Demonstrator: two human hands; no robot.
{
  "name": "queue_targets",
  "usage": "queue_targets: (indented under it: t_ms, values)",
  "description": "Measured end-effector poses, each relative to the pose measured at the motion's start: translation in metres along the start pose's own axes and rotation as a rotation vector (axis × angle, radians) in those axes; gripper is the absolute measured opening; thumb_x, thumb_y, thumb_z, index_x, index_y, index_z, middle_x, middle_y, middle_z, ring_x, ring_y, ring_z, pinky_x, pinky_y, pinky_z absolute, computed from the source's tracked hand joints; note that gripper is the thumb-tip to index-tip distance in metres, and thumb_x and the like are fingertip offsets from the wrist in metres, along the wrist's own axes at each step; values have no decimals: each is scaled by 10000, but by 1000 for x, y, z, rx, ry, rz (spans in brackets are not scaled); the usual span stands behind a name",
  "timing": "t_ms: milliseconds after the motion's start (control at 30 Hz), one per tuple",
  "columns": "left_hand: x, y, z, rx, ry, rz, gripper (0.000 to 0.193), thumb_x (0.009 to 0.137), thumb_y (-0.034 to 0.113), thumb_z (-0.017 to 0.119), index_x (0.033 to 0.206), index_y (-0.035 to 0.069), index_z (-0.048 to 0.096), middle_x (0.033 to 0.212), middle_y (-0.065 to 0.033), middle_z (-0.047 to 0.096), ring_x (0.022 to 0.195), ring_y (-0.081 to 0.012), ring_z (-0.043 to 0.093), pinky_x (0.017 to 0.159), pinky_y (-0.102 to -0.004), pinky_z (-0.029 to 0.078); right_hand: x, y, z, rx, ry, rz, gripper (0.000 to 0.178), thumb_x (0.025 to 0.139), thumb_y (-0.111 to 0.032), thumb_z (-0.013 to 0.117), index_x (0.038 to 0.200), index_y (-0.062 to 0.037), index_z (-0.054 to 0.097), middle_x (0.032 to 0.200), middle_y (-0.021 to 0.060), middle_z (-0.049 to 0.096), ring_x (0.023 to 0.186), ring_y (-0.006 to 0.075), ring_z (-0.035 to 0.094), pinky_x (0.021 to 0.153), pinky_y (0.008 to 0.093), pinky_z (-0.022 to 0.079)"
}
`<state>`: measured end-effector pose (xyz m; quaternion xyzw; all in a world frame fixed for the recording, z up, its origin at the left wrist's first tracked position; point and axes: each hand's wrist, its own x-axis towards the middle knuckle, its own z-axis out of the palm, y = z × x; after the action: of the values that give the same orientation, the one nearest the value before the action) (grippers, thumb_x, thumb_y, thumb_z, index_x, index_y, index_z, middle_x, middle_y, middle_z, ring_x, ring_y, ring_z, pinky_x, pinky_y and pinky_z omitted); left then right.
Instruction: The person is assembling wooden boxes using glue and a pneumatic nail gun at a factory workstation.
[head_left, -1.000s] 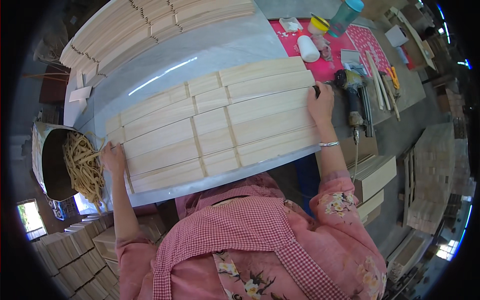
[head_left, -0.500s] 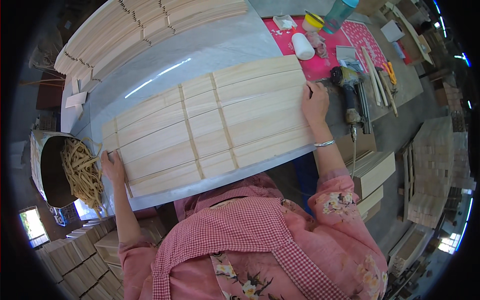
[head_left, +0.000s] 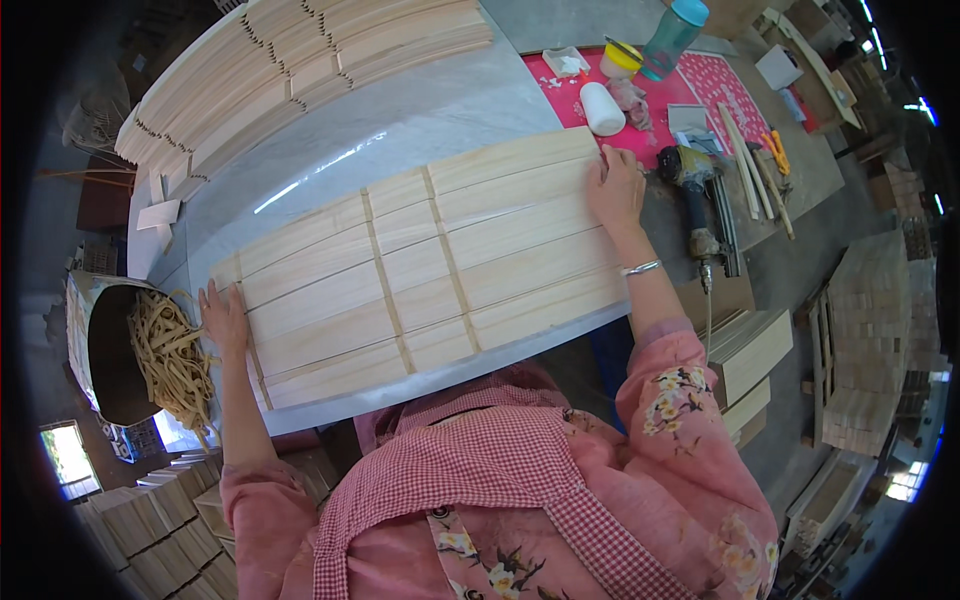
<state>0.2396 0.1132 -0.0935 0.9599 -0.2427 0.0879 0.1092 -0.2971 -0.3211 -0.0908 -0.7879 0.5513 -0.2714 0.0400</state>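
Note:
A pale wooden slat panel (head_left: 410, 270) lies flat on the grey table. Its slats run side by side, with narrow crosswise grooves or strips across them. My left hand (head_left: 222, 318) is against the panel's left end, fingers stretched out and apart, the thumb side touching the edge. Around the right end, close to the far corner, the bent fingers of my right hand (head_left: 618, 192) grip the panel. The undersides of those fingers are hidden. A nail gun (head_left: 695, 205) with a hose rests to the right of my right hand.
Stacked slat panels (head_left: 300, 60) stand at the far left. Beside my left hand is a bin (head_left: 110, 345) with tangled tan strips (head_left: 170, 350). A white bottle (head_left: 602, 108), yellow tub (head_left: 622, 58), teal bottle (head_left: 676, 40) and thin wooden sticks (head_left: 745, 165) sit at the far right.
Both hands have slid away from me along the panel's ends, the right one toward the far corner. My left fingers have straightened. The whole view has shifted slightly.

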Motion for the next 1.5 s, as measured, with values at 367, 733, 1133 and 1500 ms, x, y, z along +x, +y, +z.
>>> queue_targets:
  t_ms: [367, 733, 1133, 1500]
  values:
    - [6, -9, 23, -229, -21, 73, 584, 1017, 461, 524, 1461, 82, 528, 1517, -254, 452, 1411, -420, 400, 1136, -479, 344, -1, 4, 9, 73, 4, -14, 357, 893, -209, 668, 1206, -43, 629, 1187, 147, 606, 1043, 360, 590, 925, 461, 480]
    - [-2, 15, 11, 88, 36, -2, 610, 1002, 510, 517, 1394, 46, 571, 1487, -233, 496, 1370, -423, 418, 1120, -520, 352, 3, 2, 10, 138, 2, -2, 362, 891, -206, 673, 1208, -42, 618, 1175, 154, 604, 1050, 359, 590, 935, 439, 480]
    - [-16, 83, 1, 332, 163, 267, 593, 1004, 502, 496, 1394, 61, 565, 1600, -161, 376, 1488, -391, 307, 1158, -552, 295, -107, -63, -89, 264, -76, -412, 552, 859, -284, 695, 1354, -68, 584, 1416, 156, 531, 1304, 361, 492, 1091, 463, 390]
    - [-79, 303, 9, -86, -168, 751, 684, 982, 541, 525, 1505, 102, 478, 1527, -107, 447, 1398, -297, 414, 1171, -513, 239, -145, -69, -76, 321, -277, -587, 515, 830, -354, 761, 1267, -108, 639, 1419, 120, 528, 1389, 320, 425, 1175, 482, 299]
